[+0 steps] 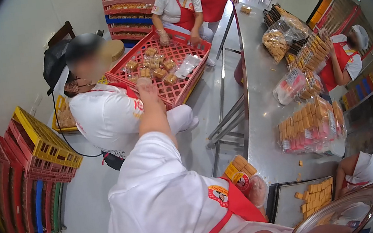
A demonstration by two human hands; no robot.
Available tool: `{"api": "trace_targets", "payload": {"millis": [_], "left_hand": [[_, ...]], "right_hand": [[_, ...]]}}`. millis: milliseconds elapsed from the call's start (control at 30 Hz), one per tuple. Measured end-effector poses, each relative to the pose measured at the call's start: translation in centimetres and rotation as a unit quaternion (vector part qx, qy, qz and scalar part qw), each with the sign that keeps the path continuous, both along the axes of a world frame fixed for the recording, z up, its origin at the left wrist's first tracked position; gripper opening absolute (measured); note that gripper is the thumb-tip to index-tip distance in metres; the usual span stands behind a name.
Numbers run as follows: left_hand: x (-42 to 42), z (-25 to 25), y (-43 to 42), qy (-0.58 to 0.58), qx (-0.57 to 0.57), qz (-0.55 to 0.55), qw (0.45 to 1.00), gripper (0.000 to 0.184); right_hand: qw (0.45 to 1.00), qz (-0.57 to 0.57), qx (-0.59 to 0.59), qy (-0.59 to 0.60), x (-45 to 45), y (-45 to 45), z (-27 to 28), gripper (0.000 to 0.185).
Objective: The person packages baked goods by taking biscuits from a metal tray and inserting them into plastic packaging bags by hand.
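My left arm stretches out to the red plastic crate (177,100). There my left hand (147,88) is over the near rim, beside small clear packs of brown biscuits (159,73). Its fingers are too small and blurred to show whether they grip anything. Close to my red apron, my right hand (256,191), in a clear plastic glove, is closed on a biscuit pack (241,171) with a yellow and red label. Below that hand, a dark-rimmed tray (278,198) with loose biscuits (317,198) rests on the metal table (263,130).
A seated person in white (105,108) is close by at the left. Another person's gloved hand (163,38) is at the crate's far side. Bagged biscuits (310,124) stand along the table. Stacked crates (21,185) stand left; more people work across the table.
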State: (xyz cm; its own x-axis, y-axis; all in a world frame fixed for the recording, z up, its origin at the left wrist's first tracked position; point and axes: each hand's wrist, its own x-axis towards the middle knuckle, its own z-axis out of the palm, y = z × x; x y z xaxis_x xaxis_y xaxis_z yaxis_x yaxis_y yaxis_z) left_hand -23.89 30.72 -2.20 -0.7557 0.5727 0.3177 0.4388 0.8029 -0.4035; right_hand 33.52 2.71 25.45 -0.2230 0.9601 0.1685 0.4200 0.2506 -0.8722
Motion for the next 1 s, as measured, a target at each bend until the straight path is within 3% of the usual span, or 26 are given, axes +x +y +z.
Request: {"api": "trace_targets", "payload": {"millis": [67, 133, 200, 267, 333, 367, 467, 567, 667, 733, 767, 800, 833, 900, 967, 1000], "left_hand": [[5.5, 0.1, -3.1, -0.085, 0.045, -0.115, 0.989, 0.037], [11.7, -0.5, -6.1, -0.252, 0.026, -0.235, 0.938, 0.037], [17.7, -3.0, -8.9, -0.408, -0.051, -0.309, 0.858, 0.037], [23.0, -5.9, -12.9, -0.503, -0.168, -0.341, 0.776, 0.037], [26.6, -8.5, -17.0, -0.556, -0.258, -0.342, 0.713, 0.037], [27.7, -8.8, -18.4, -0.564, -0.287, -0.334, 0.699, 0.037], [28.4, -9.5, -20.7, -0.581, -0.319, -0.311, 0.681, 0.037], [27.0, -10.1, -20.3, -0.579, -0.277, -0.299, 0.706, 0.038], [24.5, -10.4, -18.3, -0.574, -0.183, -0.290, 0.743, 0.038], [23.6, -8.9, -17.3, -0.611, -0.121, -0.273, 0.733, 0.038], [23.8, -5.8, -17.1, -0.645, -0.092, -0.255, 0.715, 0.038], [24.4, -3.6, -17.4, -0.623, -0.149, -0.314, 0.700, 0.037], [25.0, -2.0, -17.9, -0.597, -0.206, -0.371, 0.681, 0.035], [25.9, -3.6, -19.0, -0.558, -0.266, -0.435, 0.654, 0.031], [27.8, -6.5, -21.0, -0.567, -0.293, -0.438, 0.633, 0.031], [28.7, -6.1, -21.2, -0.581, -0.316, -0.432, 0.613, 0.034]], "right_hand": [[0.999, 0.020, 0.026, -0.016, 1.0, 0.4, -2.1, 0.043], [1.000, -0.012, -0.005, 0.000, 0.8, 0.3, -1.6, 0.040], [0.999, -0.026, -0.039, 0.023, 0.1, 0.2, -0.3, 0.033], [0.996, -0.018, -0.071, 0.052, -0.6, 0.4, 1.3, 0.023], [0.996, -0.054, -0.075, 0.005, 0.0, 0.3, -0.6, 0.026], [0.995, -0.072, -0.073, -0.018, 0.5, 0.5, -1.4, 0.028], [0.983, -0.080, -0.134, 0.096, 1.0, 0.3, -2.2, 0.031], [0.987, -0.041, -0.109, 0.115, -1.1, 0.3, 1.3, 0.029], [0.963, -0.012, -0.121, 0.242, -0.7, 0.4, 0.0, 0.027], [0.953, -0.001, -0.123, 0.278, 0.0, 0.1, -0.7, 0.027], [0.973, 0.010, -0.080, 0.217, 0.2, 0.2, -0.8, 0.026], [0.987, 0.017, -0.034, 0.157, 0.4, 0.3, -0.8, 0.027], [0.998, 0.025, 0.055, 0.025, 0.4, 0.4, -0.3, 0.027], [0.992, 0.023, 0.112, -0.057, 0.3, 0.3, 0.0, 0.028], [0.998, 0.010, 0.047, 0.044, 0.0, 0.2, 0.2, 0.029], [0.996, 0.012, 0.088, -0.001, 0.2, 0.2, -0.2, 0.030]]}}
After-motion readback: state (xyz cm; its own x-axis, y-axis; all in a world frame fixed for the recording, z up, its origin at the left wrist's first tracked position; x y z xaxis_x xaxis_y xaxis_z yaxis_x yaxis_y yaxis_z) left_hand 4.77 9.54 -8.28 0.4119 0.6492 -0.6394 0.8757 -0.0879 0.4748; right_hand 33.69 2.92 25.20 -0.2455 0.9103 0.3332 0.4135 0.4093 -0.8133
